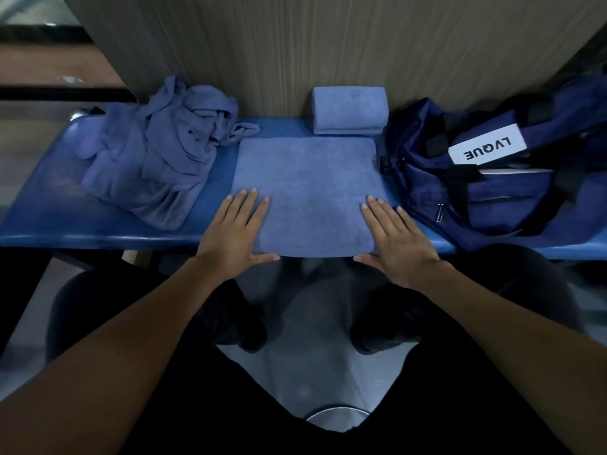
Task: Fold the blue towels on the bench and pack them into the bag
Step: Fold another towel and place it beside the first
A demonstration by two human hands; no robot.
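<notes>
A person leans over a blue bench (59, 205), seen from above. At the centre lies a partly folded towel (305, 192), flat and roughly square, its slightly longer axis running from 9 to 3 o'clock along the bench, near edge at the bench's front lip. The left hand (235, 231) lies flat on the towel's 8 o'clock corner, fingers straight and spread, holding nothing. The right hand (397, 238) mirrors it at the 4 o'clock corner, also flat and gripping nothing.

At 12 o'clock a finished fold (349, 110) leans against the wall. At 10 o'clock sits a crumpled pile (164, 152) of unfolded towels. At 2 o'clock the navy bag (499, 169) lies just beside the flat towel.

Risks: the near edge sits at the lip, so a careless lift could let the towel slide off toward the floor. Uneven pressure from the two palms could skew the layers, leaving a crooked fold that packs badly.
</notes>
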